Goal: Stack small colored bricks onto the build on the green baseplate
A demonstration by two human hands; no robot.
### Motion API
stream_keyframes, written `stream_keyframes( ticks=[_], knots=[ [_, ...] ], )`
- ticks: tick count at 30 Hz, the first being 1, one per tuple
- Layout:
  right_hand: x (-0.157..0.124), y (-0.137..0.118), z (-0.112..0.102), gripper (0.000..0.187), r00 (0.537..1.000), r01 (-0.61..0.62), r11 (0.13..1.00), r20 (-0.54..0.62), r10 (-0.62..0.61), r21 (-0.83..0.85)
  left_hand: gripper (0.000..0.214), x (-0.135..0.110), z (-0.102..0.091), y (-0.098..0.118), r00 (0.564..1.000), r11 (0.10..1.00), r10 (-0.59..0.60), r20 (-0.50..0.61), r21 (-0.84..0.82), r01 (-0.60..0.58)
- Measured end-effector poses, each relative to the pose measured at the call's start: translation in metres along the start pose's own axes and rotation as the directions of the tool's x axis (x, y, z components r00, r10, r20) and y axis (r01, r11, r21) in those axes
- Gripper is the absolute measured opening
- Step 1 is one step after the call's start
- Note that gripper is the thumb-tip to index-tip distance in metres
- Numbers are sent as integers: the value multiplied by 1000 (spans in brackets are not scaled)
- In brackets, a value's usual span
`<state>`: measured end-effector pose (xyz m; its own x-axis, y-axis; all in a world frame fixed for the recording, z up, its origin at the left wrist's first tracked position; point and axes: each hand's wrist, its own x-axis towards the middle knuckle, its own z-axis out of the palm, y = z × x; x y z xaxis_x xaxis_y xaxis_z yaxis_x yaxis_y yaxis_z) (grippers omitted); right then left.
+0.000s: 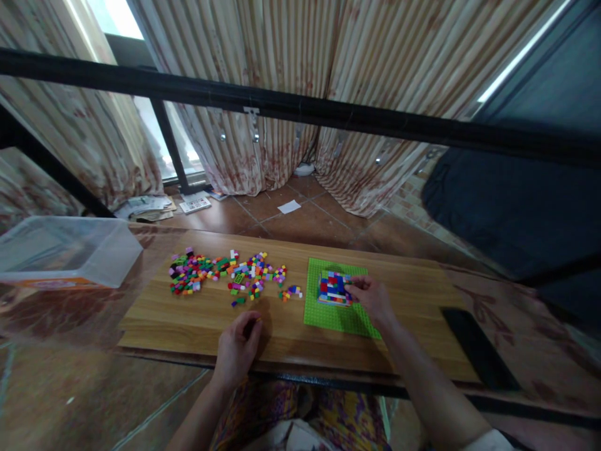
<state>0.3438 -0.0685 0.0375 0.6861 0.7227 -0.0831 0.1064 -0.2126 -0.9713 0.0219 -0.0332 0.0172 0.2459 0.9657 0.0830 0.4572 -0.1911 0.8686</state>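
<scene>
There are two hands, namely one left hand (237, 346) and one right hand (372, 299). At the fingers of the left hand I count one small yellow piece (259, 320). There is one desk (417, 294), with one green baseplate (323, 317) and, on this plate, one built stack (332, 289). The loose bricks (188, 274) are very many, and their exact number I cannot tell. I count also one transparent box (109, 252), one black flat object (479, 348) and one horizontal black bar (291, 105)

Your right hand (373, 299) touched the multicoloured plastic-brick stack (332, 288) on the green studded plastic baseplate (315, 317); your left hand (235, 344) pinched a tiny yellow-orange piece (259, 320) near loose multicoloured bricks (191, 273).
</scene>
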Motion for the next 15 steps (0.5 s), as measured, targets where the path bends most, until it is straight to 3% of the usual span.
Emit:
stream_keyframes(
  ticks=[4,7,9,12,15],
  knots=[
    [-20,-6,-1,39,995,83,997,-55,-83,-4,22,0,-2,-1,1000,996,-22,-4,-86,21],
    [-57,-10,2,31,991,137,990,-11,-137,-17,22,-8,4,2,999,981,-40,30,-191,45],
    [-88,-11,8,24,981,167,986,105,-163,-27,21,-17,12,9,995,967,-21,93,-250,44],
    [-130,-13,18,20,884,277,956,413,-218,-90,20,-30,25,26,974,940,26,224,-336,52],
    [-155,-17,21,27,792,336,939,561,-240,-73,25,-37,32,45,911,851,40,409,-491,184]
  ],
)
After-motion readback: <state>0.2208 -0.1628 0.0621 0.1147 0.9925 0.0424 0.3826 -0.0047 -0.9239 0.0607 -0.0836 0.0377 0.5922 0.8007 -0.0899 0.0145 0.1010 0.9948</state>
